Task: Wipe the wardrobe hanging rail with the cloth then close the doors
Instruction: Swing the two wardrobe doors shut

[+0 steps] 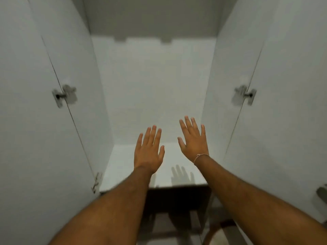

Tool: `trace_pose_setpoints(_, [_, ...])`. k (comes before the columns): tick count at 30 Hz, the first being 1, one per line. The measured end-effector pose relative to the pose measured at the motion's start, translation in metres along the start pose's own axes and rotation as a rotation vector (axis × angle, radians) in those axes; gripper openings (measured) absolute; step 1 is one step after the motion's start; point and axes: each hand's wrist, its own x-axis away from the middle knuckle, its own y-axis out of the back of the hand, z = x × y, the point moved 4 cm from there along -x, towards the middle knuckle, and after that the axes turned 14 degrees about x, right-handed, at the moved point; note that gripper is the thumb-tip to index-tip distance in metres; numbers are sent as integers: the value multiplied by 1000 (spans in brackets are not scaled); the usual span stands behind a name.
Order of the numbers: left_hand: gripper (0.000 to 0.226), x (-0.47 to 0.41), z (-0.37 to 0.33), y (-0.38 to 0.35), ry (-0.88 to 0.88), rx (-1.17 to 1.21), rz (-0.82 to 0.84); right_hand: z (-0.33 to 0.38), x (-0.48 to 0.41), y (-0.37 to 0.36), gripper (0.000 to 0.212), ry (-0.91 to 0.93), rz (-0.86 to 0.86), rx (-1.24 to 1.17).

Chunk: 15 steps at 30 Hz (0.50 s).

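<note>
Both hands, L (147, 153) & R (193, 141), fingers spread, empty.

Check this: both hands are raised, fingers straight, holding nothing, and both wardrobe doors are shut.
Wrong on the doors: the head view shows the left door and right door both standing open. The left hand and right hand are indeed raised, fingers straight, holding nothing.

Dark wooden furniture (178, 198) low in view, pale floor (160, 221) beneath it, soft dim indoor light
</note>
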Motion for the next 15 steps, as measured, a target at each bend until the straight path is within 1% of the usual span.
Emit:
trace_pose_setpoints(4, [73,-73,-23,98,-43,-18,-209,-20,-68,95,76,-30,-228,45])
trace_pose_setpoints(8, [73,-116,-40,180,-65,-2,-392,-33,-111,170,76,-78,-410,80])
trace_pose_setpoints(10, [73,-129,-44,207,-79,-1,-455,-38,-124,200,76,-103,-470,83])
trace_pose_setpoints(15, [73,-140,-60,241,-132,21,-535,-47,-131,242,77,-144,-520,62])
